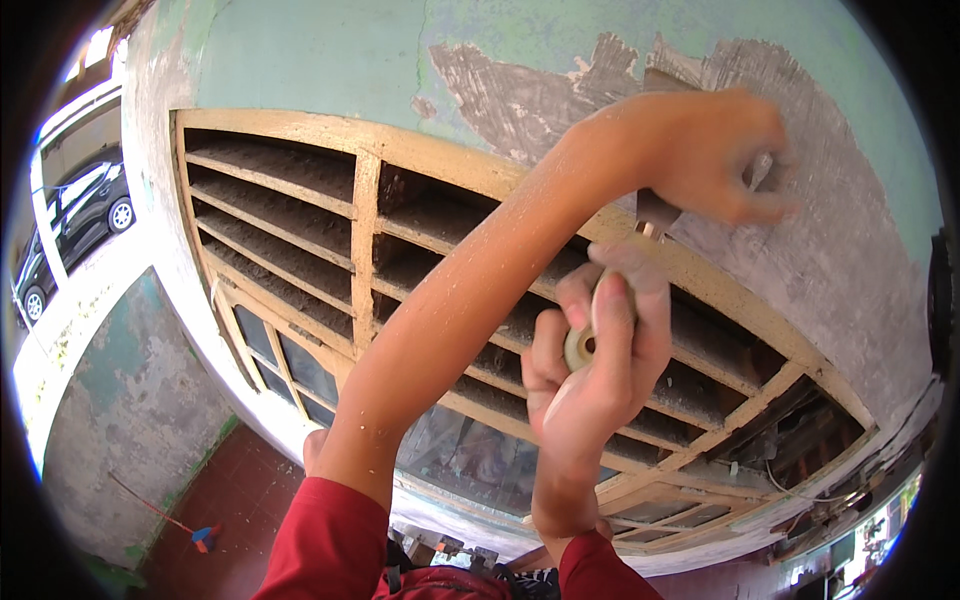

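My left hand (735, 160) reaches across to the upper right, over a scraped grey patch of wall (520, 95), fingers curled round something small that I cannot make out. Below it, my right hand (610, 370) grips a pale olive handle (583, 343) with a hole in its end, apparently that of a scraper. A dark flat blade (652, 207) shows at the wall just beyond the handle, partly hidden behind my left wrist and hand.
A cream wooden louvred vent frame (365, 250) with dusty slats spans the wall, glazed panes (310, 370) below. At the left are a low peeling wall (120, 370), a red tiled floor (240, 500) with a long-handled tool (205, 537), and a dark car (90, 215) outside.
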`<state>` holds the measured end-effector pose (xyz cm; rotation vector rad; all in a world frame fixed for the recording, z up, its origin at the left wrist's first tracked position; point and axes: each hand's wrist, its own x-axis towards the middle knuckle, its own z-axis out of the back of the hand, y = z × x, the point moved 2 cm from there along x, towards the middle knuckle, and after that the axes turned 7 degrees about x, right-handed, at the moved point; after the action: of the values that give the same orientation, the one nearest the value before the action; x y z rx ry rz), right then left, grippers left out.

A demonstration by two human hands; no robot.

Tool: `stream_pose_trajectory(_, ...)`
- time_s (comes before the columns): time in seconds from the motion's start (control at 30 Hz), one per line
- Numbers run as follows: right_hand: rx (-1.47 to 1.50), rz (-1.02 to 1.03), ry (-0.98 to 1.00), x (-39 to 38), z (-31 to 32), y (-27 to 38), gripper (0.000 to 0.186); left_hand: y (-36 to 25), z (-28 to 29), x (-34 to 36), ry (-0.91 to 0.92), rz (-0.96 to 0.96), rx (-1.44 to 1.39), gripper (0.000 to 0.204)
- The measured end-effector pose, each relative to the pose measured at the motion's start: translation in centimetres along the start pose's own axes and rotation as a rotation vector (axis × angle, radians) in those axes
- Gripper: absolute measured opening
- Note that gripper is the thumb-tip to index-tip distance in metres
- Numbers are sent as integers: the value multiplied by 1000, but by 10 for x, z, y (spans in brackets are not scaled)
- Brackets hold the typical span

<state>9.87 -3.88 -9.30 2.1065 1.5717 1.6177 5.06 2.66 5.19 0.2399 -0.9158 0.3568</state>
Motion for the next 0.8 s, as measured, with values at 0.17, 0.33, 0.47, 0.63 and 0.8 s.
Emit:
stream_pose_trajectory(0.17,-19,50,-5,-2,8,-2,26,4,-7,0,-71,-150,59,30)
stream_pose_trajectory(0.33,1,43,12,0,2,-4,26,9,-3,3,-58,-96,10,29)
stream_pose_trajectory(0.47,-61,84,-17,-6,10,-6,25,1,-7,-5,-44,-73,6,30)
stream_pose_trajectory(0.63,0,57,-7,7,2,-2,26,3,5,8,-46,-152,77,27)
stream_pose_trajectory(0.8,-55,70,-6,-3,15,-5,25,5,-13,-2,-45,-141,68,27)
